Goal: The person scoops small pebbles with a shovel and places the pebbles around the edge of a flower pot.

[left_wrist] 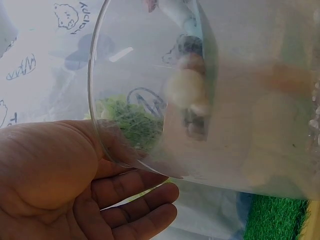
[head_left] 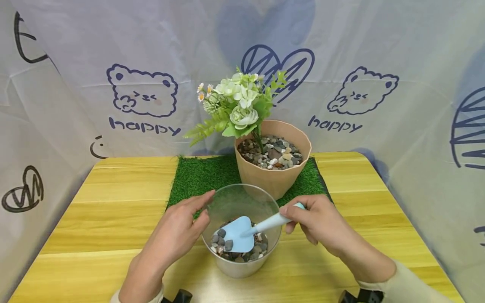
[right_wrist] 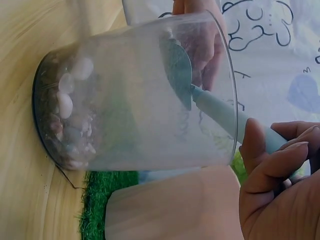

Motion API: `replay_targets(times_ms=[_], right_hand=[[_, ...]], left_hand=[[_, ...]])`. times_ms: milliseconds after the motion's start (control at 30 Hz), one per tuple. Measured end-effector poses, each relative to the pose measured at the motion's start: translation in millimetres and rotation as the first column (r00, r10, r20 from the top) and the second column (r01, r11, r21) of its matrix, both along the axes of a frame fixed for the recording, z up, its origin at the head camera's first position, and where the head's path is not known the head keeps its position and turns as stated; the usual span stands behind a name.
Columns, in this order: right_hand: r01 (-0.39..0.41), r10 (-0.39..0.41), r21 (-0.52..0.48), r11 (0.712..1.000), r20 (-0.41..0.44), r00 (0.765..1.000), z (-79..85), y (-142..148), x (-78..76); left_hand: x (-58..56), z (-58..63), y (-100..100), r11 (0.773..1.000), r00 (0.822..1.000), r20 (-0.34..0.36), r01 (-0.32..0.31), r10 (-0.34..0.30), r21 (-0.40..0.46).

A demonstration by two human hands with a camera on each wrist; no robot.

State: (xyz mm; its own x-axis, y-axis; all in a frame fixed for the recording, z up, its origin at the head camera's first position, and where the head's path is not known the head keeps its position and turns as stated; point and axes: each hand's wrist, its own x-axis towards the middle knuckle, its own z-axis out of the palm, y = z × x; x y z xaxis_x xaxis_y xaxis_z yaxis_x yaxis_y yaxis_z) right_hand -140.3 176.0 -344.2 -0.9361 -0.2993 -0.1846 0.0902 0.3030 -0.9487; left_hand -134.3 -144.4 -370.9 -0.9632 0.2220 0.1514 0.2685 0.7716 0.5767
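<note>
A small light-blue shovel slants down inside a clear plastic bucket. My right hand grips its pale handle at the bucket's right rim. Several grey stones lie on the blade, seen blurred through the wall in the left wrist view. Beneath the blade, mixed pebbles cover the bucket's bottom; the right wrist view shows the blade well above them. My left hand touches the bucket's left side near the rim, its fingers extended loosely along the outside.
Behind the bucket, a peach flowerpot filled with pebbles holds white and green flowers. It stands on a green turf mat on the wooden table. A printed cloth hangs around the back and sides.
</note>
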Motion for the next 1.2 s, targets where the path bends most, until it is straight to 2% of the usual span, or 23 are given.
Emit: replay_targets(times_ms=[500,833,1000,1200], right_hand=[[0.073,-0.076,-0.067,0.995,-0.031,0.997,-1.0,9,-5.9],[0.153,-0.161,-0.155,0.976,-0.041,0.986,13.7,24,-10.3],[0.176,-0.199,-0.254,0.951,-0.069,0.978,26.8,38,-17.8],[0.216,-0.261,-0.417,0.883,-0.053,0.964,48.3,60,-35.0]], left_hand=[[1.0,1.4,2,1.0,0.999,0.034,0.004,-0.005,0.009],[1.1,0.3,2,1.0,1.0,0.022,-0.001,0.001,0.007],[1.1,0.4,1,1.0,1.0,0.011,-0.002,0.002,0.002],[0.8,2.0,1,1.0,1.0,0.03,-0.002,0.002,0.004]])
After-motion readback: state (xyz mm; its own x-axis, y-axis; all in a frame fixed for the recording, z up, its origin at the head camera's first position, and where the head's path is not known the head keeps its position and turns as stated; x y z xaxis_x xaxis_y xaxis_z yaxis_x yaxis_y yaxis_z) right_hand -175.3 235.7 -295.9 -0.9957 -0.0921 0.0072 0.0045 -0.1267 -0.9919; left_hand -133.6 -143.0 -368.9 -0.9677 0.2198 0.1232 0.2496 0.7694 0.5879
